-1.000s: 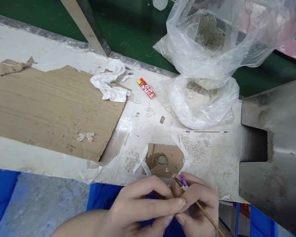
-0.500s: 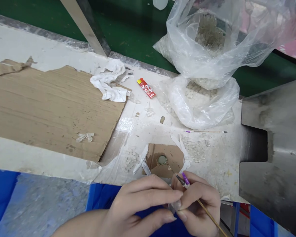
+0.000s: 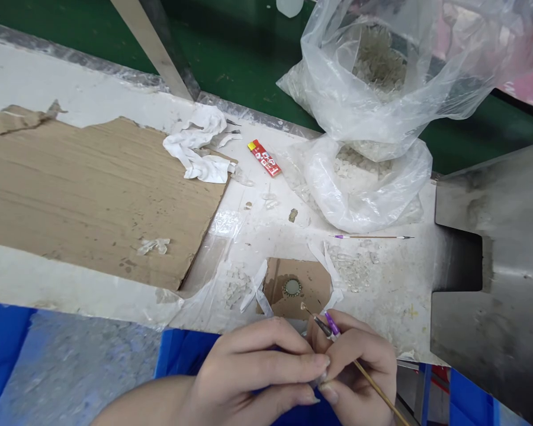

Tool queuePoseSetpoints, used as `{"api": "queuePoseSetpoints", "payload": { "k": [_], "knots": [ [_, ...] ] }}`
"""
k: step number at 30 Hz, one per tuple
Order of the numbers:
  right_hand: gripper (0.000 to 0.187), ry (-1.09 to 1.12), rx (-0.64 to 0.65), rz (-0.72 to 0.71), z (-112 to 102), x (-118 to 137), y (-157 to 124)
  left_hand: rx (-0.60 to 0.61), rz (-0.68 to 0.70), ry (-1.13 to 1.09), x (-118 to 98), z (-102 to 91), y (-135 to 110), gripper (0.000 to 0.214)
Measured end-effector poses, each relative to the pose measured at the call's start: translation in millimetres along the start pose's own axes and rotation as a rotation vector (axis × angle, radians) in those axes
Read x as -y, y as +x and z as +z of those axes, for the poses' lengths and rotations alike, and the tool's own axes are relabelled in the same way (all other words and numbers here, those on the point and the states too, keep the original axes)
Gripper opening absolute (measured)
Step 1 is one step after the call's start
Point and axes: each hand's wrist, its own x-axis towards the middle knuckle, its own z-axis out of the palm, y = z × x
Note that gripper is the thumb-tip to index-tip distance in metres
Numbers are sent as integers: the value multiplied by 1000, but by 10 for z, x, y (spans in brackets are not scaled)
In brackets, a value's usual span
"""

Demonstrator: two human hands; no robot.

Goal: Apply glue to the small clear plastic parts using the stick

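Left to right: a cardboard sheet (image 3: 84,195) lies on the white bench (image 3: 382,313). The left hand (image 3: 253,370) is curled narrow, fingertips (image 3: 324,361) right against the right hand's fingers – anything pinched there is hidden. The right hand (image 3: 359,361) grips a bamboo pick (image 3: 373,387) with a purple band, its tip holding a tiny clear chip (image 3: 302,306) just beyond the fingers, near a round metal bezel (image 3: 292,288) on a cardboard scrap (image 3: 311,290). Further right: loose clear chips (image 3: 350,266) and a spare pick (image 3: 373,237).

Two hands (image 3: 253,373), two purple-banded sticks (image 3: 373,237) (one lying loose), probably two plastic bags (image 3: 364,189).
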Motion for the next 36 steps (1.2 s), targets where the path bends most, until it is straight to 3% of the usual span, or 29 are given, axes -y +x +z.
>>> {"api": "queuePoseSetpoints", "payload": {
  "k": [6,14,18,21,25,30,33,36],
  "knots": [
    [22,-50,-79,-27,93,-2,-19,30,28,-31,8,0,38,39],
    [23,-136,-121,11,49,-34,21,-35,64,69,53,21,73,21],
    [18,-275,-220,77,-12,-170,76,-135,-97,147,198,70,167,10],
    [21,-344,-265,75,-72,-298,98,-67,-242,207,323,75,283,9],
    [18,-488,-410,40,-284,-435,62,20,-252,347,511,-98,513,18],
    [6,-715,-583,26,-644,-518,-31,-90,-264,699,855,-494,844,19],
    [10,-757,-567,20,-646,-550,-98,-80,-266,812,1023,-583,946,26],
    [29,-699,-439,20,-465,-606,-164,-61,-247,858,1077,-571,939,31]
  ]
}}
